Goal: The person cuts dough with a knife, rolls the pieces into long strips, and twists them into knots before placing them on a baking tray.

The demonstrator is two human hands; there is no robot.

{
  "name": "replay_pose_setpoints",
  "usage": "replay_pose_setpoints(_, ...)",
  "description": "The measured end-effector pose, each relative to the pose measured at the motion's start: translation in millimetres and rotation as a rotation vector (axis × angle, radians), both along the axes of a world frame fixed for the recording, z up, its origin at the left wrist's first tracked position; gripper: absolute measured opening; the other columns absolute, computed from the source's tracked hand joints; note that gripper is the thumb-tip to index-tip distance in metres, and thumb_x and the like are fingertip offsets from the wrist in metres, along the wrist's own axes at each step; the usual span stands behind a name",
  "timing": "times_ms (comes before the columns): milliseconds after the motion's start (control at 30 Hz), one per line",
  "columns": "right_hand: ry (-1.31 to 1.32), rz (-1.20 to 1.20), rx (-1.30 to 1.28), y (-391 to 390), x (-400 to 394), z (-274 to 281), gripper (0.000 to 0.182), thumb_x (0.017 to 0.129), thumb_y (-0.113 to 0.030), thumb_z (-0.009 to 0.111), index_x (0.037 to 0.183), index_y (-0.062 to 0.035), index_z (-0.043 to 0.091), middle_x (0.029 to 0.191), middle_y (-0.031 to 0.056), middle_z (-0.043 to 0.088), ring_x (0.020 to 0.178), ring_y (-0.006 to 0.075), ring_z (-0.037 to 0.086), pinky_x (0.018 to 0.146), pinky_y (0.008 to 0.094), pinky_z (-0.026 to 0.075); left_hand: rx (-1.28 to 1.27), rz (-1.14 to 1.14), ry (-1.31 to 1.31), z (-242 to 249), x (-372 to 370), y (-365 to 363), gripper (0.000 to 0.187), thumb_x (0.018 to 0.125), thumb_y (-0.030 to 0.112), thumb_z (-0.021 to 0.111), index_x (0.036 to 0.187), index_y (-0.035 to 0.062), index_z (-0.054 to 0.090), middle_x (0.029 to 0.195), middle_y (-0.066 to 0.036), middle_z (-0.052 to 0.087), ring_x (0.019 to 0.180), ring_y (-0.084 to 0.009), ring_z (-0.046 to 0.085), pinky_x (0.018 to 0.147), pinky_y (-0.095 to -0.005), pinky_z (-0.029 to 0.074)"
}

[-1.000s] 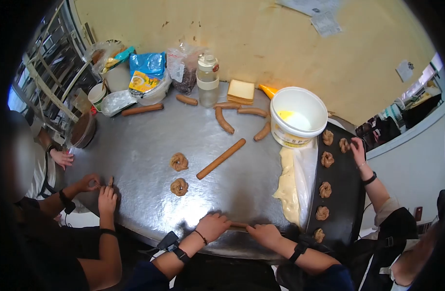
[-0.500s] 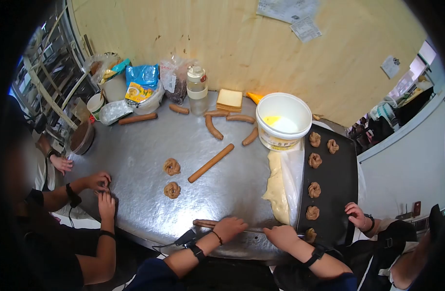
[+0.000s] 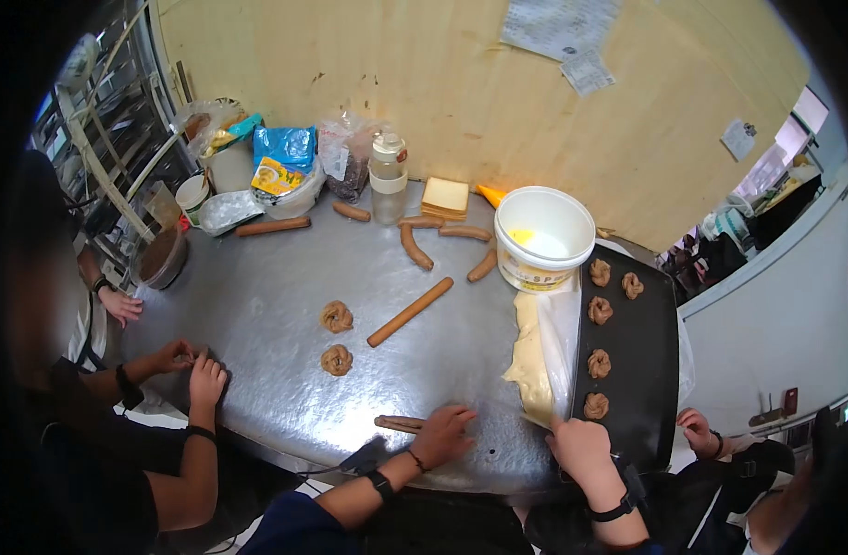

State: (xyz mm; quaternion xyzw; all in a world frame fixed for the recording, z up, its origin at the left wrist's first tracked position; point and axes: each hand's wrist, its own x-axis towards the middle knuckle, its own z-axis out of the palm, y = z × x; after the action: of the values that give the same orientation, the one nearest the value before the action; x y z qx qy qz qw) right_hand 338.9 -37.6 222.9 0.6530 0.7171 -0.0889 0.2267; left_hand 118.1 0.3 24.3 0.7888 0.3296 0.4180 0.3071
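Note:
My left hand [image 3: 445, 435] lies over the near edge of the steel table with its fingers spread. Brown dough strands [image 3: 398, 424] run side by side up to it, and their right ends are hidden under the hand. At the near end of a pale dough sheet [image 3: 532, 365], my right hand [image 3: 583, 451] is closed with a finger toward the sheet's corner. What it holds, if anything, I cannot make out. Farther in are a twisted dough ring [image 3: 336, 316], another dough ring [image 3: 337, 360] and a long brown dough roll [image 3: 411, 313].
A black tray [image 3: 650, 370] with several dough rings stands right, beside a white bucket [image 3: 544, 236]. Bread slices [image 3: 444, 199], a bottle [image 3: 388, 180] and bags [image 3: 285, 153] line the back. A co-worker's hands [image 3: 204, 379] work at left; another person's hand [image 3: 694, 432] is right.
My right hand has moved right and turned toward the dough sheet's near corner. My left hand stays by the strands, its fingers more raised and spread. The view has shifted slightly.

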Motion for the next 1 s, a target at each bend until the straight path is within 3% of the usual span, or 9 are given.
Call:
replay_pose_setpoints(100,0.132,-0.059,0.215,-1,-1,-38,0.022,0.081,-0.021,0.065,0.1,-0.0097,0.061,0.076,0.0114,0.066,0.069,0.0313,0.067,0.059,0.0428,0.053,-0.02,-0.002,0.147,-2,-31,-5,0.046,0.073,0.014,0.073,0.115,0.0074,0.056,0.107,-0.013,0.057,0.101,-0.0325,0.056,0.089,-0.0431,0.046)
replay_pose_setpoints(167,0.247,-0.12,0.301,1,-9,-70,0.029,0.081,-0.014,0.063,0.108,-0.011,0.056,0.085,0.0138,0.063,0.073,0.0335,0.066,0.063,0.0439,0.053,-0.129,-0.041,0.262,-2,-50,-11,0.038,0.075,0.015,0.074,0.109,0.0057,0.059,0.107,-0.014,0.057,0.103,-0.0333,0.056,0.091,-0.0429,0.046)
replay_pose_setpoints(267,0.334,-0.104,0.358,6,-24,-106,0.033,0.079,-0.006,0.057,0.112,-0.0077,0.055,0.087,0.0166,0.061,0.075,0.035,0.064,0.062,0.0446,0.053,-0.053,0.012,0.311,1,-75,-20,0.035,0.076,0.013,0.071,0.108,0.0044,0.06,0.106,-0.013,0.058,0.102,-0.0321,0.056,0.091,-0.0425,0.045)
replay_pose_setpoints(467,0.469,-0.076,0.524,13,-41,-186,0.041,0.078,-0.005,0.058,0.119,-0.0084,0.056,0.087,0.0151,0.057,0.075,0.0349,0.06,0.065,0.0451,0.049,0.045,0.017,0.408,6,-104,-19,0.039,0.076,0.011,0.069,0.113,0.0047,0.06,0.111,-0.01,0.059,0.104,-0.0285,0.057,0.094,-0.0429,0.043)
replay_pose_setpoints(533,0.471,-0.03,0.636,14,-45,-193,0.036,0.077,-0.006,0.061,0.113,-0.0076,0.06,0.086,0.0138,0.057,0.076,0.0334,0.059,0.065,0.0438,0.049,0.073,0.015,0.468,-3,-110,-22,0.04,0.076,0.012,0.068,0.115,0.0056,0.06,0.112,-0.009,0.059,0.106,-0.0272,0.056,0.096,-0.0426,0.042)
replay_pose_setpoints(767,0.694,0.141,0.556,-7,-66,-186,0.022,0.071,-0.018,0.072,0.09,-0.0075,0.064,0.081,0.0109,0.056,0.074,0.0313,0.059,0.063,0.0435,0.048,0.096,-0.021,0.624,-8,-120,-34,0.038,0.08,0.015,0.065,0.117,0.0098,0.061,0.112,-0.005,0.059,0.112,-0.0208,0.054,0.106,-0.0411,0.036)
replay_pose_setpoints(833,0.66,-0.045,0.539,-14,-79,-185,0.023,0.072,-0.022,0.074,0.087,-0.0074,0.063,0.081,0.0105,0.057,0.075,0.0313,0.059,0.064,0.0432,0.049,0.097,-0.029,0.61,-16,-122,-35,0.036,0.08,0.015,0.065,0.115,0.0108,0.062,0.111,-0.004,0.059,0.111,-0.0204,0.054,0.105,-0.0407,0.036)
replay_pose_setpoints(1000,0.673,-0.118,0.53,-18,-93,-214,0.023,0.074,-0.024,0.074,0.085,-0.0067,0.062,0.083,0.0108,0.058,0.08,0.0312,0.06,0.069,0.0423,0.049,0.118,-0.026,0.575,-22,-123,-36,0.03,0.08,0.015,0.065,0.11,0.0128,0.063,0.107,-0.003,0.059,0.106,-0.0192,0.056,0.101,-0.0392,0.037)
